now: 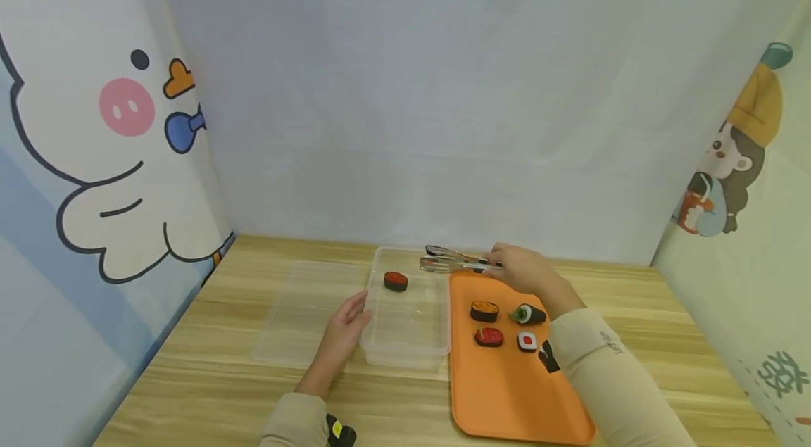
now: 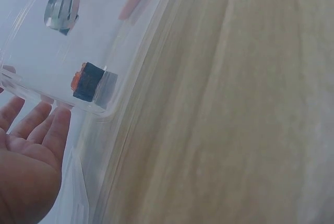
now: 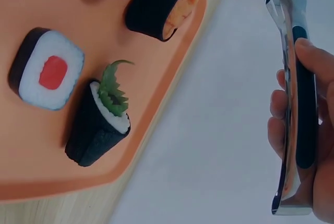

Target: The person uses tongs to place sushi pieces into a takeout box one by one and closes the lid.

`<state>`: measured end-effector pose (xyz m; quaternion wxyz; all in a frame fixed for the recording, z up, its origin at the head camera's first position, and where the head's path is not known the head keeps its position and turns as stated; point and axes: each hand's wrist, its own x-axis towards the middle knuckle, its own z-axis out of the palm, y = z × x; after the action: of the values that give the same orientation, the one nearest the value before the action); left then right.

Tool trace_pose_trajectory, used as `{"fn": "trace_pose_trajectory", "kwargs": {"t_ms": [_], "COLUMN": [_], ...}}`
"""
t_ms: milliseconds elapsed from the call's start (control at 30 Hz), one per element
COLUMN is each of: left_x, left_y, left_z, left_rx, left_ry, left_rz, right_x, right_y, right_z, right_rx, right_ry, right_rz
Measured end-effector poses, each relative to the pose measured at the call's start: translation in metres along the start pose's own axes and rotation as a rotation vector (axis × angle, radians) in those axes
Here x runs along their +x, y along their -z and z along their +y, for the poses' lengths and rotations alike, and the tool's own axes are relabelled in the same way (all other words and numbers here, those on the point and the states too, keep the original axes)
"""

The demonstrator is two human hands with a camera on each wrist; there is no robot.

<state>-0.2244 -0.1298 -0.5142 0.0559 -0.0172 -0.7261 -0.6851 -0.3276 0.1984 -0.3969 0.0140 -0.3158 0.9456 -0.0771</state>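
My right hand (image 1: 521, 269) grips metal serving tongs (image 3: 298, 98) by their dark-padded handles. The slotted tips point left above the far right corner of a clear plastic container (image 1: 408, 334), with nothing between them. Inside the container, toward its far left, sits a sushi piece with red roe wrapped in black (image 1: 395, 282). Against the container's left wall lie the extended fingers of my left hand (image 1: 345, 327); in the left wrist view the fingertips (image 2: 61, 117) meet the clear side.
Right of the container, an orange tray (image 1: 507, 398) carries an orange-topped sushi (image 1: 484, 311), a red-topped one (image 1: 489, 337), a white roll with red centre (image 1: 526, 342) and a cone roll with green leaf (image 1: 529, 314). A clear flat lid (image 1: 304, 313) lies at left.
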Motion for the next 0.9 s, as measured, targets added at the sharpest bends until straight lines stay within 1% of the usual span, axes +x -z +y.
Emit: {"fn": "trace_pose_trajectory", "kwargs": {"t_ms": [133, 333, 400, 600, 767, 900], "left_x": [0.000, -0.001, -0.001, 0.001, 0.003, 0.003], "left_y": [-0.002, -0.001, 0.000, 0.003, 0.004, 0.003], "left_z": [-0.001, 0.000, 0.001, 0.000, -0.003, -0.004], "left_rx": [-0.006, -0.001, 0.007, 0.034, 0.034, 0.034], "left_ry": [0.012, 0.040, 0.039, 0.039, 0.047, 0.050], "left_rz": [-0.006, 0.007, 0.004, -0.003, 0.001, 0.004], "right_x": [0.001, 0.001, 0.001, 0.000, -0.007, -0.019], "right_y": [0.000, 0.007, 0.009, 0.014, 0.019, 0.022], "right_z": [-0.002, -0.009, -0.012, -0.017, -0.013, -0.003], "right_rx": [-0.023, -0.049, -0.057, -0.086, -0.055, -0.004], "right_ry": [-0.018, -0.037, -0.049, -0.049, -0.040, -0.032], "right_rz": [-0.012, -0.041, -0.050, -0.045, -0.028, -0.020]}}
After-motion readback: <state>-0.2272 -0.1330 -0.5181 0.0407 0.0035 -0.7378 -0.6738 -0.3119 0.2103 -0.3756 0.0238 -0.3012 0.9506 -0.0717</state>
